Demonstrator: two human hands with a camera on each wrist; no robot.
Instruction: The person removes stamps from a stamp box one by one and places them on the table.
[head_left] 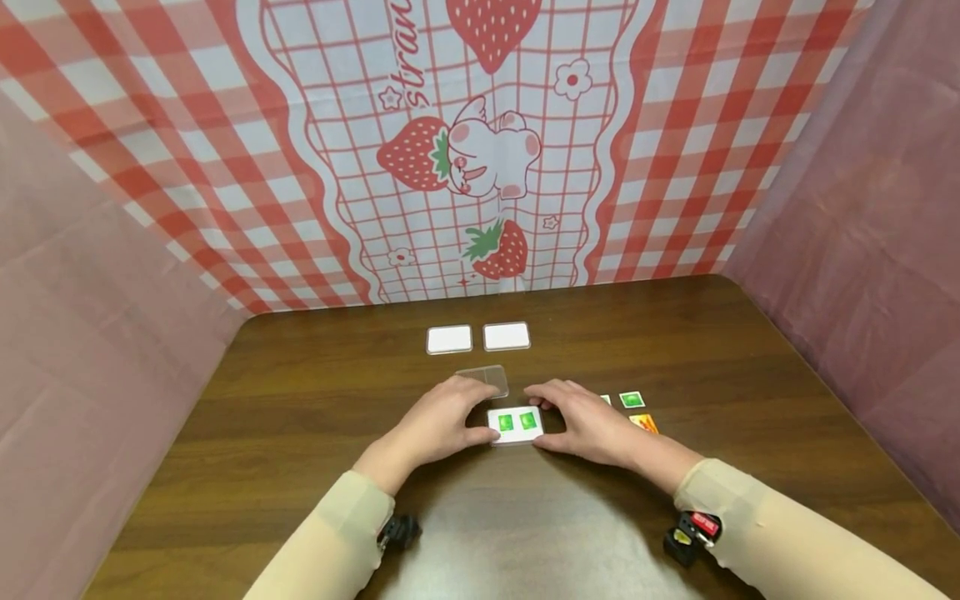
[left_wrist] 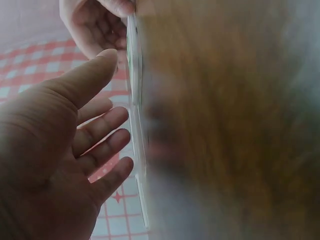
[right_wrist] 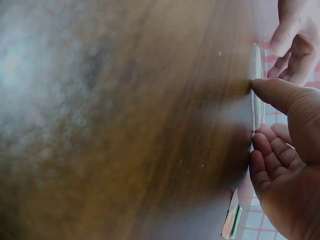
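Note:
A white rectangular card [head_left: 517, 423] with two green square pictures, apparently in a shallow clear case, lies on the table between both hands. My right hand [head_left: 588, 423] holds its right end, thumb at the near corner and fingers at the far one; the right wrist view shows the thumb on the edge of the card [right_wrist: 257, 100]. My left hand [head_left: 441, 423] is at the left end, its thumb beside the near corner, its fingers reaching over a clear plastic cover [head_left: 491, 378]. In the left wrist view the left hand [left_wrist: 55, 135] has fairly straight, spread fingers.
Two blank white cards in clear frames, a left one [head_left: 449, 339] and a right one [head_left: 507, 336], lie farther back on the brown table [head_left: 315, 400]. Right of my right hand are a small green picture piece [head_left: 632, 400] and an orange one [head_left: 645, 422], partly hidden. A checked cloth [head_left: 202, 167] hangs behind.

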